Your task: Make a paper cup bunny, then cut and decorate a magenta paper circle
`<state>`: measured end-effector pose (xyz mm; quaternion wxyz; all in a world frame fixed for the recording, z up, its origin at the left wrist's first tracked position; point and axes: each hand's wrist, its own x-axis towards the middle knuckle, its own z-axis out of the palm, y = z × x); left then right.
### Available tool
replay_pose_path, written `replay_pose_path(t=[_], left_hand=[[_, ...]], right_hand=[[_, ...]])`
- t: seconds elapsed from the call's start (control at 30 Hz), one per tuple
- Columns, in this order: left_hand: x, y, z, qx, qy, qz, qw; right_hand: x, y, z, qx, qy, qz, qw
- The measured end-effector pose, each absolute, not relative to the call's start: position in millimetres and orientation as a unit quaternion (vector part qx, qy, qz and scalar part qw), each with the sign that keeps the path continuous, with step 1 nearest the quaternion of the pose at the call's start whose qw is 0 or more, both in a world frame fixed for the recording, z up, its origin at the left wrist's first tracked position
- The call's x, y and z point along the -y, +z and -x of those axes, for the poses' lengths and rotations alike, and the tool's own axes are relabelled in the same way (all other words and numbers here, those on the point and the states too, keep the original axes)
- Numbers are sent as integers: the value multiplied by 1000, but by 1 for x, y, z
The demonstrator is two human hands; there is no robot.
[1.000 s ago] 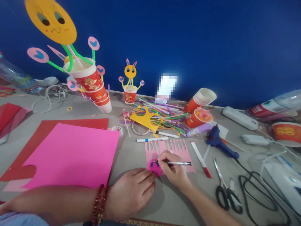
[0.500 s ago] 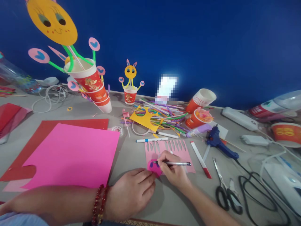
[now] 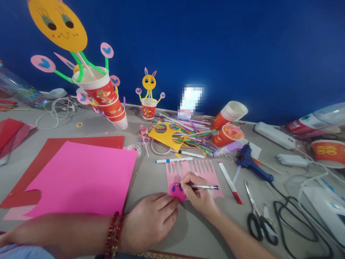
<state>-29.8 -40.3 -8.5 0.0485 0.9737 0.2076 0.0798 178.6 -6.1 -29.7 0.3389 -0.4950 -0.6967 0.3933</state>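
Observation:
A small bright pink paper circle [image 3: 176, 193] with two purple-blue oval spots lies over the lower part of a light pink sheet [image 3: 201, 169], which has leaf-shaped cut-outs. Flat on the table, my left hand [image 3: 152, 221] rests its outstretched fingertips on the circle's lower edge. My right hand [image 3: 198, 194] is closed round a pen [image 3: 206, 187] with a silver and black barrel. Its tip is at the upper part of the circle, between the spots. A blue-banded marker [image 3: 174, 160] lies just above the light pink sheet, and a red-ended white marker [image 3: 230, 182] to the right.
At the left are a large pink sheet [image 3: 88, 180] and stacked cups [image 3: 104, 95] with a yellow face figure. Behind lie coloured sticks [image 3: 194, 126] and a yellow cut sheet [image 3: 168, 136]. A glue gun [image 3: 249, 162] and scissors [image 3: 257, 216] lie at the right, beside looped cable.
The pen tip stays at the circle's upper part, with barely any movement of my right hand. My left hand keeps its place on the circle. The view shifts very slightly.

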Motion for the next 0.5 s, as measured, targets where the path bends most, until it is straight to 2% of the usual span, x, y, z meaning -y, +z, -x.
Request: replay_pose_path(t=[0.5], left_hand=[[40, -9, 30, -208, 83, -974, 43]], right_hand=[[5, -30, -178, 689, 393, 497, 352]])
